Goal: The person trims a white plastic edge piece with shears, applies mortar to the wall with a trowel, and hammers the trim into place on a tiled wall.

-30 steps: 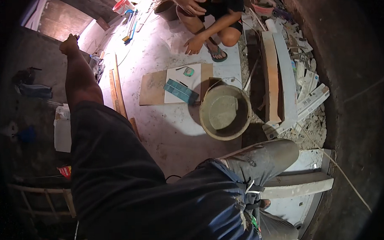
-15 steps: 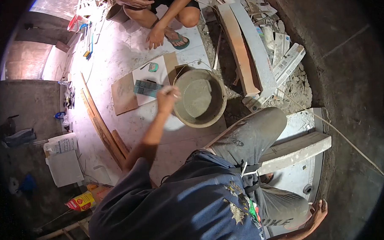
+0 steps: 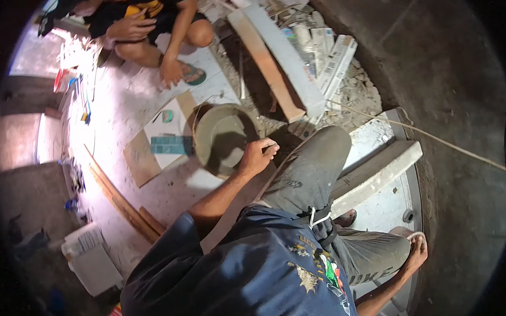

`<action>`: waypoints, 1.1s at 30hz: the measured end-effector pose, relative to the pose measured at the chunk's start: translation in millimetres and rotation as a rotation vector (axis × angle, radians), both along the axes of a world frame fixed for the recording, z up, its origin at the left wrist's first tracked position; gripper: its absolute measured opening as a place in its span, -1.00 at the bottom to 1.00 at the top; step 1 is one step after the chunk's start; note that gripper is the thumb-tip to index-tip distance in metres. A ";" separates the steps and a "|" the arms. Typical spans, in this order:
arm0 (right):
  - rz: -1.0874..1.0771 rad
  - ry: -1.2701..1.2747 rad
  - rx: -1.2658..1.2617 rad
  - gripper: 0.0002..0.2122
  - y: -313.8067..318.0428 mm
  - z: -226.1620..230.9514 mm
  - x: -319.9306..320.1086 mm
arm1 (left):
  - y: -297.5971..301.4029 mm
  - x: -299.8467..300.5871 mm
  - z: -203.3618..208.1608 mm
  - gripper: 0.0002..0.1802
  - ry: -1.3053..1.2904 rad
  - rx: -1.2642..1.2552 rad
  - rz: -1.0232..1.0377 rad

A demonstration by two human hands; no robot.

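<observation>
Curling, the left hand point(image 3: 259, 156) should not knock the bucket point(image 3: 207, 133) near it. The right hand point(image 3: 418, 252) bends, the knee point(image 3: 391, 252) beside it; both grips I cannot tell.

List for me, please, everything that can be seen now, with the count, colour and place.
Floor: one, whitish, left and centre
Cardboard: one, brown, on floor
Paper: one, white, on cardboard
Flat slab: one, teal, on paper
Tape measure: one, green, on paper
Bucket: one, grey-brown, centre
Wood strips: at least two, brown, left
Long panels: two, orange-brown and pale grey, upper middle
Rubble: uncountable, grey, upper right
Cord: one, tan, right
Beam: one, grey, right
Co-worker: one, dark clothes, upper left
Small clutter: too unclear to count
Shirt: one, dark blue, lower middle
Trousers: one pair, grey, right of centre
Left hand: one, bare, near bucket
Right hand: one, bare, by right knee
</observation>
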State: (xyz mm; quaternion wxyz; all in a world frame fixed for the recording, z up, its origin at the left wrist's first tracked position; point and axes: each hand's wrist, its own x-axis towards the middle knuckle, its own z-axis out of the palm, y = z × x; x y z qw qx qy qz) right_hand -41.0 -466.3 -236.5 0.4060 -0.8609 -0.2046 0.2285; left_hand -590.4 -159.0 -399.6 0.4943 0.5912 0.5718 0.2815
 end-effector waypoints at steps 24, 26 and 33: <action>-0.109 0.526 -0.483 -0.70 -183.2 -296.3 -205.9 | -39.3 270.4 2.6 -0.86 -0.216 0.041 -0.769; 0.050 0.632 -0.572 -0.69 -205.2 -338.3 -250.8 | -47.4 281.7 -7.8 -0.87 -0.187 0.017 -0.847; -0.334 0.433 -0.659 -0.67 -260.0 -389.8 -364.2 | -59.3 313.3 -50.7 -0.82 -0.123 0.033 -1.108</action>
